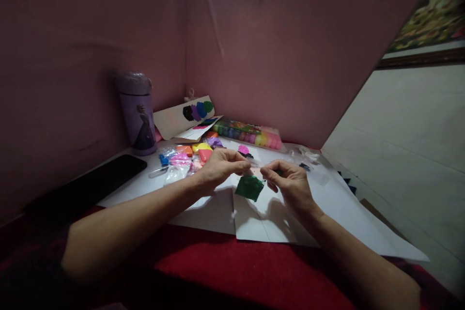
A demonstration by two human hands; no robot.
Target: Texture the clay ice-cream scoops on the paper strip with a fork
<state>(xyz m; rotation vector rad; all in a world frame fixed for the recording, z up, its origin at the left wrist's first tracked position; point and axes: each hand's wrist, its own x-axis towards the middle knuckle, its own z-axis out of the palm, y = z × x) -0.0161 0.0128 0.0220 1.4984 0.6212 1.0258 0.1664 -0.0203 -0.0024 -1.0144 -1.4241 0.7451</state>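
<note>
My left hand (pixel 225 164) pinches the top edge of a small, flat, dark green packet (pixel 249 188), which looks like modelling clay in clear plastic. The packet hangs above white paper (pixel 265 225) and casts a shadow on it. Close to its right side, my right hand (pixel 288 180) is closed, thumb against fingers. A dark bit shows between those fingers, too small to name. Behind my left hand lie several clay packets, among them a yellow one (pixel 201 147) and a red one (pixel 205 155).
A purple bottle (pixel 136 114) stands at the left, behind a black phone-like slab (pixel 119 174). Cards with coloured dabs (pixel 185 118) lean at the back beside a clear pack of many colours (pixel 250 134). Pink panels (pixel 254 48) rise behind; red cloth (pixel 232 266) lies in front.
</note>
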